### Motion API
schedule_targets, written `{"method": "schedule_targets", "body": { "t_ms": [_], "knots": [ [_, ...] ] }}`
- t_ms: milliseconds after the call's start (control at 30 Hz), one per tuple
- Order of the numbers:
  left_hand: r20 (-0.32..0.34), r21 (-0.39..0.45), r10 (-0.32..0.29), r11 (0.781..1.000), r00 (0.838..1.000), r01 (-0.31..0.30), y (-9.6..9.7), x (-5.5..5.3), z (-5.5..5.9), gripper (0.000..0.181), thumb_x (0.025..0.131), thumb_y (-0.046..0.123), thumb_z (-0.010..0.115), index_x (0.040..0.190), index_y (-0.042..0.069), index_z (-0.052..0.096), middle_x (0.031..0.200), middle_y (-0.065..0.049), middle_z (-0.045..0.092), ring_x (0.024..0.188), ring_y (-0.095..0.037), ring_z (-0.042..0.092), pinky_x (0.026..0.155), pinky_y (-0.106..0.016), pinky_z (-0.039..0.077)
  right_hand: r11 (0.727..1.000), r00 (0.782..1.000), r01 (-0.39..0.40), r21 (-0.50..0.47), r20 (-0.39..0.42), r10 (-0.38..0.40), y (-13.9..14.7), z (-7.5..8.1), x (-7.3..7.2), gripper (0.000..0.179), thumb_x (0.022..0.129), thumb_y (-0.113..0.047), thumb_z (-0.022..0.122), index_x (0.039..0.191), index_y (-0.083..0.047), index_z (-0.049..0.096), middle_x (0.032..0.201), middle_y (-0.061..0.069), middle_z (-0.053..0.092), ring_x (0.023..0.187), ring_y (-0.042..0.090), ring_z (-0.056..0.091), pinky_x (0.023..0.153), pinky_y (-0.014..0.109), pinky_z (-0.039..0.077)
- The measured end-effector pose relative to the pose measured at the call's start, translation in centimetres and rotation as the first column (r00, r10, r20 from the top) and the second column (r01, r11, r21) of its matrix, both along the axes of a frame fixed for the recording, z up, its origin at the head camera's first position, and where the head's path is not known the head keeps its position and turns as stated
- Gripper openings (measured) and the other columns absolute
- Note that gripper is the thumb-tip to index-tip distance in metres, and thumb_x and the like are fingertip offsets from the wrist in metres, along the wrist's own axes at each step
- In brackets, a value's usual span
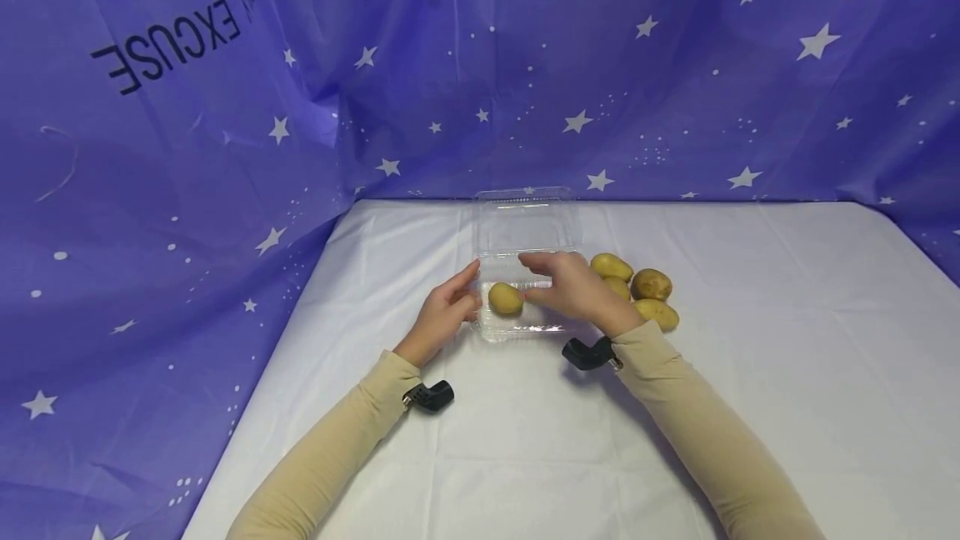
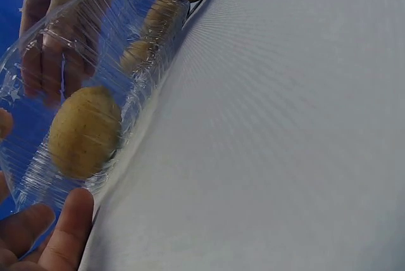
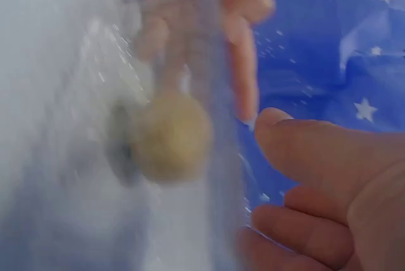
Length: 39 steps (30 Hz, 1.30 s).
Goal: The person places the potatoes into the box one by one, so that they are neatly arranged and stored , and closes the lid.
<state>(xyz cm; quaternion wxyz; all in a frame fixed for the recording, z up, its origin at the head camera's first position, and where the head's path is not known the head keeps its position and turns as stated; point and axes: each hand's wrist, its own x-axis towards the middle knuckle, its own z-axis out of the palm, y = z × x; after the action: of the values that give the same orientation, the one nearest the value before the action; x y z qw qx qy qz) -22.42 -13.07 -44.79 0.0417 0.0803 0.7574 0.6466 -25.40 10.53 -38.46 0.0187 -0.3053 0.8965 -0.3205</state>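
Observation:
A clear plastic clamshell container [image 1: 528, 329] lies on the table with its lid raised at the back. One potato [image 1: 506, 298] sits in the left part of its base. My left hand [image 1: 444, 317] is at the container's left end, fingertips touching or very close to the wall; the left wrist view shows the thumb [image 2: 71, 230] by the lower edge. Over the right part of the base is my right hand [image 1: 573, 286], thumb and fingers spread, with nothing between them. In the right wrist view the potato [image 3: 172, 138] is blurred, apart from the right thumb [image 3: 297, 141].
Several more potatoes [image 1: 652, 284] lie in a group right of the container, partly behind my right hand. White cloth [image 1: 510, 440] covers the table. A purple star-patterned curtain [image 1: 645, 90] stands behind and on the left. Black wrist devices [image 1: 431, 397] sit at both sleeves.

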Motion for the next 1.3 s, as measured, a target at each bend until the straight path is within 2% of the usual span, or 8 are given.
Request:
{"method": "schedule_targets", "body": {
  "t_ms": [200, 433, 533, 700, 1033, 1300],
  "knots": [
    [-0.007, -0.011, -0.003, 1.000, 1.000, 0.003, 0.0, 0.1, 0.2, 0.067, 0.093, 0.002, 0.053, 0.158, 0.012, 0.039, 0.163, -0.016, 0.040, 0.130, -0.039, 0.057, 0.078, -0.017, 0.057, 0.995, 0.995, 0.096, -0.022, -0.027, -0.096, 4.1, 1.4, 0.5, 0.056, 0.090, -0.017, 0.074, 0.139, 0.005, 0.058, 0.140, 0.022, 0.063, 0.124, 0.039, 0.064, 0.107, 0.052, 0.051],
    [0.000, -0.026, 0.008, 1.000, 1.000, -0.008, -0.4, 0.1, 0.2, 0.067, 0.093, 0.003, 0.053, 0.157, 0.014, 0.039, 0.163, -0.015, 0.039, 0.132, -0.038, 0.056, 0.080, -0.018, 0.057, 0.978, 0.976, 0.206, -0.020, -0.065, -0.207, 8.8, 1.6, 0.9, 0.053, 0.091, -0.016, 0.073, 0.138, 0.005, 0.060, 0.136, 0.023, 0.065, 0.123, 0.042, 0.064, 0.105, 0.055, 0.052],
    [0.006, -0.026, 0.007, 1.000, 1.000, -0.007, -0.4, 0.0, 0.2, 0.067, 0.093, 0.004, 0.053, 0.158, 0.014, 0.039, 0.163, -0.014, 0.039, 0.133, -0.037, 0.056, 0.080, -0.018, 0.057, 0.968, 0.967, 0.250, -0.009, -0.052, -0.250, 10.7, 1.5, 1.2, 0.053, 0.091, -0.015, 0.073, 0.138, 0.006, 0.059, 0.136, 0.025, 0.063, 0.119, 0.044, 0.066, 0.102, 0.056, 0.053],
    [0.009, -0.016, 0.004, 1.000, 1.000, -0.004, -0.5, 0.0, 0.2, 0.067, 0.093, 0.004, 0.053, 0.158, 0.013, 0.039, 0.163, -0.015, 0.039, 0.134, -0.038, 0.055, 0.080, -0.017, 0.057, 0.953, 0.953, 0.303, 0.017, -0.025, -0.302, 13.3, 1.3, 1.6, 0.057, 0.092, -0.018, 0.073, 0.141, 0.007, 0.056, 0.139, 0.028, 0.060, 0.122, 0.046, 0.063, 0.105, 0.057, 0.051],
    [0.018, -0.001, -0.002, 1.000, 1.000, 0.002, 0.0, 0.0, 0.0, 0.067, 0.093, 0.004, 0.052, 0.158, 0.014, 0.039, 0.163, -0.015, 0.039, 0.132, -0.038, 0.056, 0.079, -0.017, 0.056, 0.928, 0.928, 0.372, 0.041, -0.021, -0.371, 16.8, 0.7, 1.9, 0.058, 0.093, -0.022, 0.071, 0.140, 0.007, 0.056, 0.138, 0.028, 0.061, 0.124, 0.047, 0.061, 0.105, 0.060, 0.048],
    [0.011, -0.014, -0.006, 1.000, 1.000, 0.006, -0.1, 0.0, 0.1, 0.066, 0.094, 0.004, 0.052, 0.158, 0.012, 0.038, 0.163, -0.015, 0.040, 0.131, -0.036, 0.056, 0.079, -0.016, 0.056, 0.929, 0.930, 0.367, 0.051, -0.006, -0.367, 17.2, 0.3, 1.5, 0.058, 0.094, -0.022, 0.070, 0.140, 0.010, 0.055, 0.137, 0.030, 0.060, 0.124, 0.049, 0.060, 0.105, 0.062, 0.048]
  ]
}}
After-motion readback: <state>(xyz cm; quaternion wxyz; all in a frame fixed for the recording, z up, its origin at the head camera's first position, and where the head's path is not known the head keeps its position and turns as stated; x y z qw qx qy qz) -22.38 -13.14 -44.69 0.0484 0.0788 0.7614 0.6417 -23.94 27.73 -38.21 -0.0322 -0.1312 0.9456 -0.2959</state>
